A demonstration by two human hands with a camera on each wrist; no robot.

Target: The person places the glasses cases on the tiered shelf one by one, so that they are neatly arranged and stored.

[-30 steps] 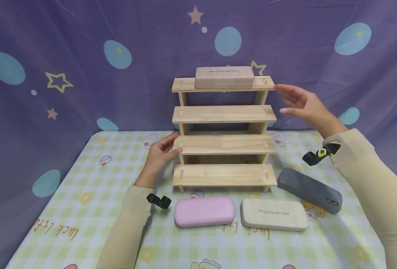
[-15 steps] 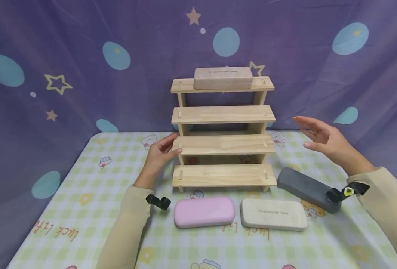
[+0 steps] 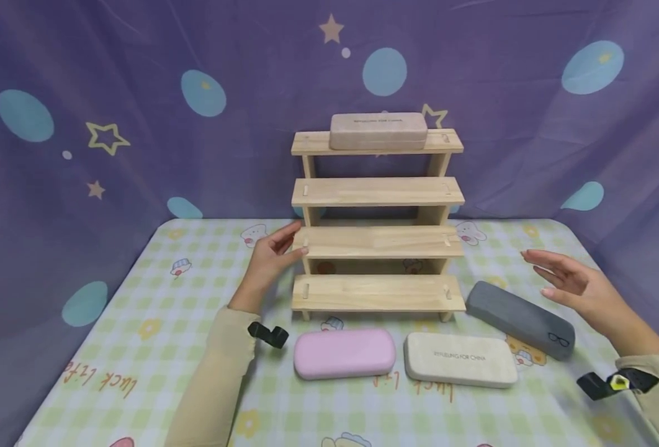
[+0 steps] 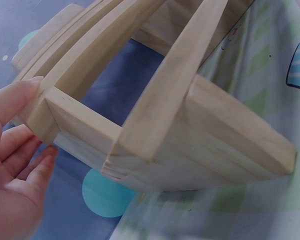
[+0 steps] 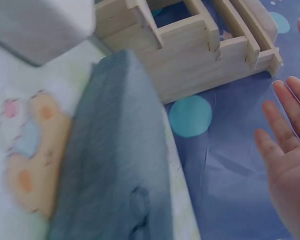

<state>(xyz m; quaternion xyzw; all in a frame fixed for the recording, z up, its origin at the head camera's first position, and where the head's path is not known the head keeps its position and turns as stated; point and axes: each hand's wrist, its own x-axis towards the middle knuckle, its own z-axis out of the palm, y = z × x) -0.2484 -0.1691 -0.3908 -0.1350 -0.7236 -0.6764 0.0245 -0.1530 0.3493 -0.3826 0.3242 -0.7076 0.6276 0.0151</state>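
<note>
We see the left hand (image 3: 268,261) resting against the left end of the four-tier stepped wooden rack (image 3: 378,242), fingers (image 3: 293,249) near straight on the second step from the bottom, gripping nothing. The left wrist view adds what the head view hides: the fingertips (image 4: 17,95) touch the board's end grain from the side. The right hand (image 3: 572,287) hovers flat and open, empty, just above the dark grey fabric glasses case (image 3: 520,319) lying right of the rack. The right wrist view confirms the palm (image 5: 290,150) is clear of the case (image 5: 115,165).

Pink case (image 3: 344,352) and beige case (image 3: 460,359) lie in front of the rack; a brownish case (image 3: 378,131) sits on the top step. Surface: green checked tablecloth (image 3: 156,323) with cartoon prints. Behind: purple star-and-dot cloth backdrop (image 3: 139,74).
</note>
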